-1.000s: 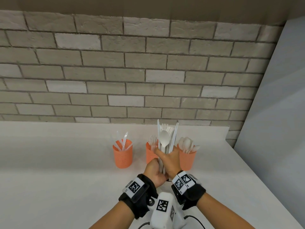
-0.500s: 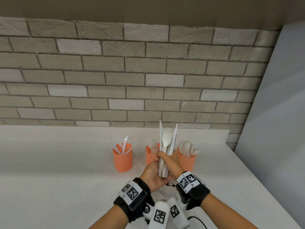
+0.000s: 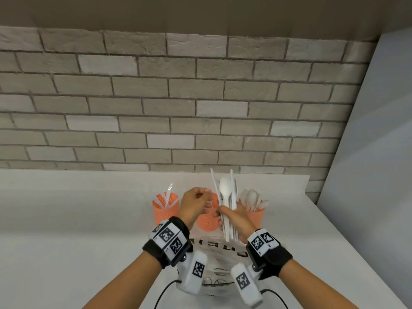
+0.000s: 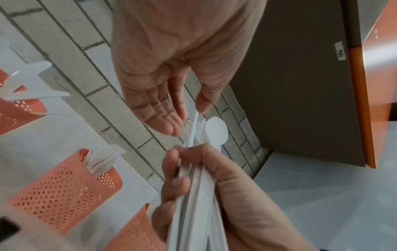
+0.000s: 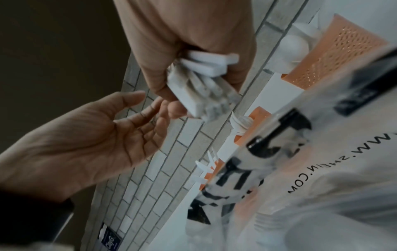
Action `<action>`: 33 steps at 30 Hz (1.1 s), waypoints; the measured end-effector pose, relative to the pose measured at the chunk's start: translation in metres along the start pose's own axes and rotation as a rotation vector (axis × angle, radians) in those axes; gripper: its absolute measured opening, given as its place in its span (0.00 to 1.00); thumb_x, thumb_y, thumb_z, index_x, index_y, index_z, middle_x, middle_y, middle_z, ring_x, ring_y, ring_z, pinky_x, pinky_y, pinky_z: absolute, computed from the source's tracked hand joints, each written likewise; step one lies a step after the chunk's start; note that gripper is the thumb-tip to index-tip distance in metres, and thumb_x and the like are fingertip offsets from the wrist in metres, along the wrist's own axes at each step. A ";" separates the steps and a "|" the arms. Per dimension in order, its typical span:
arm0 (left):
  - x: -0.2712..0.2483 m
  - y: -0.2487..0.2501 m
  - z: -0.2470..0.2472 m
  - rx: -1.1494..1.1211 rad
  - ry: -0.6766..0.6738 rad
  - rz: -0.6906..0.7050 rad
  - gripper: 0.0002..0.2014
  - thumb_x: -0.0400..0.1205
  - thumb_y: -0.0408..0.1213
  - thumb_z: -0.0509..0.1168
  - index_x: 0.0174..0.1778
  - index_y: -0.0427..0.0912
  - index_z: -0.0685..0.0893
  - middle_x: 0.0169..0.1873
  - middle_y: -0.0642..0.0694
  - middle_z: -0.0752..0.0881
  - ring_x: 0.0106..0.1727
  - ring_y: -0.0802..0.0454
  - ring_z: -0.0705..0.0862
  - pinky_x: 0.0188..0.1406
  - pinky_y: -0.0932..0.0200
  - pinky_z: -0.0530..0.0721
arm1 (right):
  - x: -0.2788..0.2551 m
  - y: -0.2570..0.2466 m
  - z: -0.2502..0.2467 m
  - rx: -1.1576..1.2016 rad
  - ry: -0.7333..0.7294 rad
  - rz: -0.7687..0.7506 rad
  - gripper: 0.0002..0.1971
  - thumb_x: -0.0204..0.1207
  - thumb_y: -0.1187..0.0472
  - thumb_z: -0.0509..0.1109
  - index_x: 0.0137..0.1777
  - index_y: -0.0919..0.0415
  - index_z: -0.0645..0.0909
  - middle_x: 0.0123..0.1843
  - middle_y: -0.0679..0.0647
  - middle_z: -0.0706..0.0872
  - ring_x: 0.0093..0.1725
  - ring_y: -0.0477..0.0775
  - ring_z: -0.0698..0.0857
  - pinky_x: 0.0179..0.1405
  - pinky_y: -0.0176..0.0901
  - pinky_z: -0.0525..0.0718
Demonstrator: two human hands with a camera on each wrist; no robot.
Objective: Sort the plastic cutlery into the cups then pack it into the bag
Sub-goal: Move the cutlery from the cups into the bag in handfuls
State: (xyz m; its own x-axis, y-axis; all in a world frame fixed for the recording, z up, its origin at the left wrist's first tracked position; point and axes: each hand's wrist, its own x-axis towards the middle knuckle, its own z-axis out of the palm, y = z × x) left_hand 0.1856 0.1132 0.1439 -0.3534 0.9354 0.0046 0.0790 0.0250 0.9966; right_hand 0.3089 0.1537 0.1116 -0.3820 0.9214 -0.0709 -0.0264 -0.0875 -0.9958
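My right hand (image 3: 225,216) grips an upright bundle of white plastic cutlery (image 3: 226,192), a spoon among knives and forks, above the bag (image 3: 219,253). In the right wrist view the handle ends of the cutlery bundle (image 5: 206,95) stick out of the right hand (image 5: 193,71). My left hand (image 3: 208,197) is raised just left of the bundle with its fingers relaxed. In the left wrist view the left hand's (image 4: 187,117) thumb tip touches the top of a knife in the cutlery bundle (image 4: 214,132). Three orange mesh cups stand behind: the knife cup (image 3: 166,210), the fork cup (image 3: 207,221) and the spoon cup (image 3: 255,214).
The white table (image 3: 78,219) runs to a brick wall (image 3: 200,108) at the back. A grey panel (image 3: 367,175) closes off the right side. The plastic bag (image 5: 300,169) with black lettering lies between my wrists at the table's near edge.
My left hand has let go of the bundle and moved up and to the left of it. The right hand now holds the cutlery alone.
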 end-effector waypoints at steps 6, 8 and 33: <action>0.010 0.004 0.004 -0.041 0.063 0.035 0.10 0.83 0.42 0.63 0.48 0.38 0.81 0.39 0.43 0.84 0.34 0.51 0.83 0.34 0.61 0.83 | -0.010 0.001 0.006 -0.129 -0.024 -0.070 0.11 0.74 0.76 0.64 0.47 0.60 0.75 0.32 0.59 0.82 0.17 0.42 0.79 0.18 0.34 0.78; 0.012 0.001 0.005 -0.026 0.072 0.040 0.11 0.83 0.42 0.62 0.41 0.38 0.82 0.36 0.43 0.85 0.31 0.52 0.83 0.30 0.64 0.84 | -0.010 0.003 0.007 -0.207 0.024 -0.101 0.12 0.72 0.76 0.65 0.44 0.57 0.74 0.30 0.58 0.80 0.17 0.42 0.78 0.18 0.35 0.78; -0.013 -0.001 0.000 -0.101 -0.014 0.138 0.04 0.81 0.35 0.65 0.44 0.43 0.86 0.11 0.58 0.68 0.16 0.61 0.61 0.14 0.70 0.61 | -0.035 0.016 -0.035 -1.000 0.414 -0.361 0.26 0.75 0.62 0.67 0.71 0.53 0.62 0.49 0.54 0.85 0.46 0.59 0.84 0.33 0.41 0.71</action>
State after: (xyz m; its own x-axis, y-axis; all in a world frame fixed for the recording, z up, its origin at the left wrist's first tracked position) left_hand 0.1902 0.1014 0.1425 -0.3327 0.9324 0.1415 0.0314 -0.1390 0.9898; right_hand 0.3545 0.1331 0.0966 -0.1628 0.9018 0.4004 0.7458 0.3781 -0.5484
